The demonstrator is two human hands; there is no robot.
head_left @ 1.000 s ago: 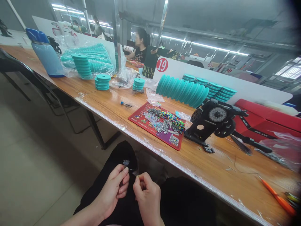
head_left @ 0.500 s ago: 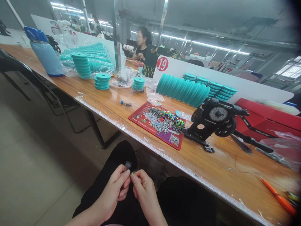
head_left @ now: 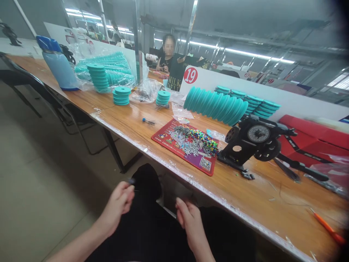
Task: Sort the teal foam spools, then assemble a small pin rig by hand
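Note:
Over my lap, my left hand (head_left: 120,198) is closed round a small bundle of thin dark wires (head_left: 131,181), whose tips poke out above the fingers, blurred. My right hand (head_left: 189,214) is apart from it to the right, thumb and forefinger pinched together; anything between them is too small or blurred to see. Beyond the table edge lies a red mat (head_left: 174,150) carrying a heap of small metal swivels (head_left: 188,142) and coloured beads (head_left: 207,140). A blue-capped bunch of wires (head_left: 148,121) lies left of the mat.
A black hand-cranked machine (head_left: 248,143) stands right of the mat, near a red box (head_left: 302,140). Teal spools (head_left: 215,105) line the back, with more stacks (head_left: 121,95) and a blue bottle (head_left: 58,67) leftward. An orange-handled tool (head_left: 328,227) lies right. Another person (head_left: 167,54) sits behind the partition.
My hands have moved apart, the left one leftward with the wire bundle, the right one rightward, still pinched. The person behind has turned their head. The view has shifted slightly.

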